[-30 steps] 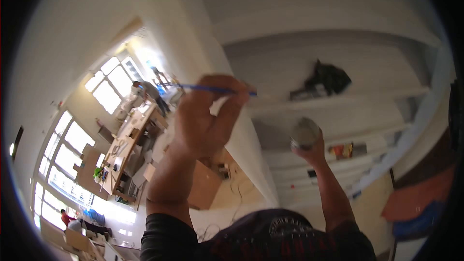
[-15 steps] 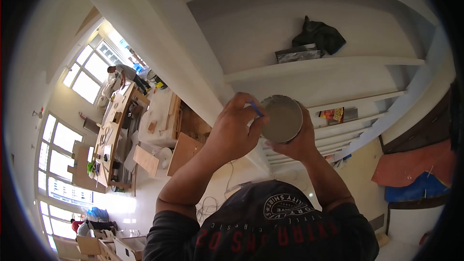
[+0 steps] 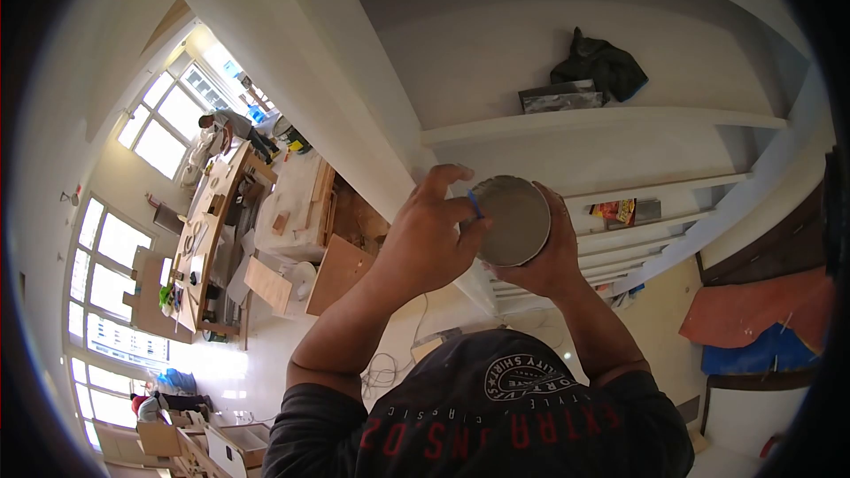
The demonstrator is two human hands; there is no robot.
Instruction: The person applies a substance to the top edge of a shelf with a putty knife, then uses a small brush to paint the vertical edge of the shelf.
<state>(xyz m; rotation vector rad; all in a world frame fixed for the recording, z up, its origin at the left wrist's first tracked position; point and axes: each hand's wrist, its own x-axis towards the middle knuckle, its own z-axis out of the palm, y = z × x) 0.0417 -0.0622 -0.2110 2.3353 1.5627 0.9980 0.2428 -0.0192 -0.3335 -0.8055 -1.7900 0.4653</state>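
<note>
My right hand [image 3: 549, 257] is wrapped round the side of a round tub [image 3: 511, 221], its open top facing me. Greyish paste seems to fill the tub, and its rim looks ragged at the upper left. At the tub's left edge, my left hand [image 3: 436, 235] pinches a thin blue strip [image 3: 475, 204] between thumb and a finger, while the forefinger stretches out above it. The rest of what the strip belongs to is hidden or too small to make out.
White built-in shelves [image 3: 602, 128] rise before me, holding a dark cloth [image 3: 602, 66], a dark box [image 3: 562, 97] and a red-yellow packet [image 3: 614, 211]. A white column [image 3: 328, 80] stands left. Beyond it are a long workbench [image 3: 212, 230] and a bending person [image 3: 235, 128].
The left forefinger has straightened and lifted off the blue strip, which now stands more upright. The tub stays in my right hand. The view has shifted slightly.
</note>
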